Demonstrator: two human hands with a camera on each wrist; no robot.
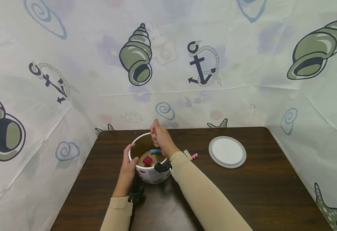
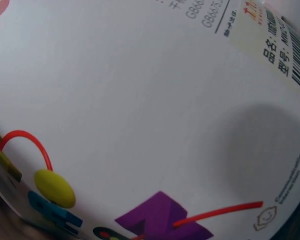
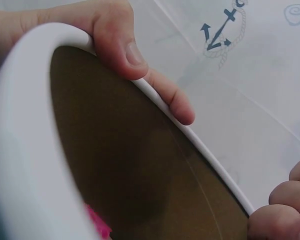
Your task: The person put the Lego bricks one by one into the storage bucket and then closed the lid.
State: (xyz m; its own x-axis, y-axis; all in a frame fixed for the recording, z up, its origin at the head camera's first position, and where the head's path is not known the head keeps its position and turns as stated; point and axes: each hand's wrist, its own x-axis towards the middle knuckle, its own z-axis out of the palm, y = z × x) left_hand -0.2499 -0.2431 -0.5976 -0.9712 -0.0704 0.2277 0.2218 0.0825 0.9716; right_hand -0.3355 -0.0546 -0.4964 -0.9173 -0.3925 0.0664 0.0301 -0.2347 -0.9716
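Note:
A white round tub [image 1: 154, 175] with printed sides stands on the table. My left hand [image 1: 129, 166] grips its left rim, and the right wrist view shows that thumb [image 3: 130, 57] lying over the edge. Inside lie a blue toy brick [image 1: 155, 151] and a magenta brick [image 1: 148, 160]. My right hand [image 1: 162, 139] is over the far right part of the tub, fingers curled and thumb up. In the right wrist view its curled fingers [image 3: 282, 207] overlap the rim; nothing shows in them. The left wrist view is filled by the printed tub wall [image 2: 130, 100].
A white round lid or plate [image 1: 227, 152] lies to the right on the dark wooden table [image 1: 266, 179]. Beside the tub, partly behind my right forearm, are a cream brick [image 1: 187, 155] and a pink brick [image 1: 195, 156]. Patterned cloth [image 1: 168, 57] surrounds the table's back and sides.

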